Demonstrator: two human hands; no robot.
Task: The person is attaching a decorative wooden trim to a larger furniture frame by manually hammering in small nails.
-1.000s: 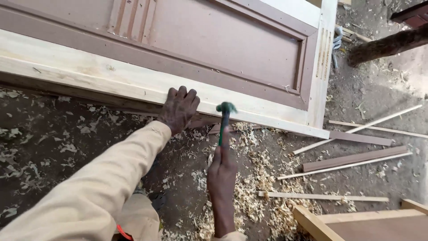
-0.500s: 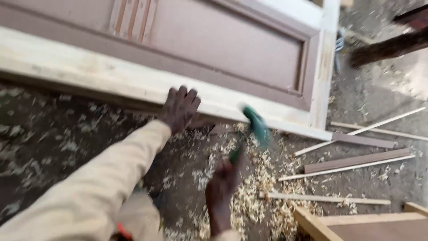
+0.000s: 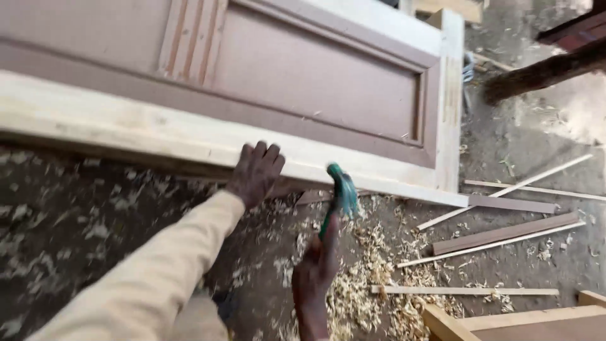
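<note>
The left hand [image 3: 255,172] lies flat, fingers spread and extended, pressed against the lower edge of the door [image 3: 303,82], where the pale unpainted rail meets the ground side; it grips nothing, only bears on the wood. The sleeve [image 3: 145,284] on that arm is tan and runs from the bottom left corner of the view up to the wrist. The right hand [image 3: 314,278] is closed around the handle of a hammer [image 3: 339,196], fist tight low on the shaft. The hammer has a green head and stands roughly upright, tilted slightly to the right, its head just beside the door's lower edge and a little to the right of the left hand; whether the head touches the wood cannot be told, as it is blurred. The door lies across the upper part of the view, with a brownish recessed panel framed by pale wood. Wood shavings [image 3: 372,278] are heaped on the dirt floor [image 3: 76,233] under and to the right of the right hand. Several thin wood strips [image 3: 505,233] lie on the ground further right, well apart from both hands.
</note>
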